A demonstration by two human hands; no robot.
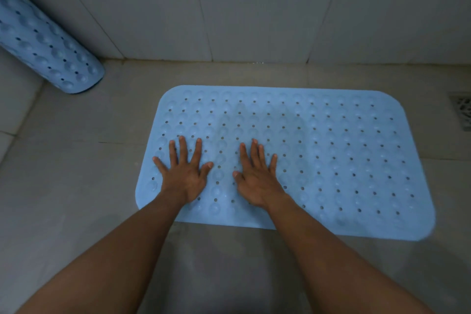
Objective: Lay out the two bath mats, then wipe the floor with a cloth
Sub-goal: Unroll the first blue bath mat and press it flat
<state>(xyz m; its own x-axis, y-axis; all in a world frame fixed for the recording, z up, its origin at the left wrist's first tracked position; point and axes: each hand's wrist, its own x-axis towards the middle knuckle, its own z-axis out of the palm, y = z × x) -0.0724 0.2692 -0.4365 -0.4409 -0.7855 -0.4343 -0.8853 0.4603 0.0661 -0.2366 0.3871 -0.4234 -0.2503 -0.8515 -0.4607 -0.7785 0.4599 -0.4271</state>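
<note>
A light blue bath mat (331,155) with rows of holes and suction bumps lies flat on the grey tiled floor (76,173), close to the wall. My left hand (184,173) presses flat on the mat's left part, fingers spread. Beside it, my right hand (256,176) also lies flat on the mat with straight fingers. A second blue bath mat (48,41), rolled up into a tube, leans in the far left corner against the wall. No cloth is in view.
A tiled wall (254,7) runs along the back, just beyond the flat mat. A metal floor drain (462,112) sits at the right edge. A raised tile ledge (15,99) borders the floor on the left.
</note>
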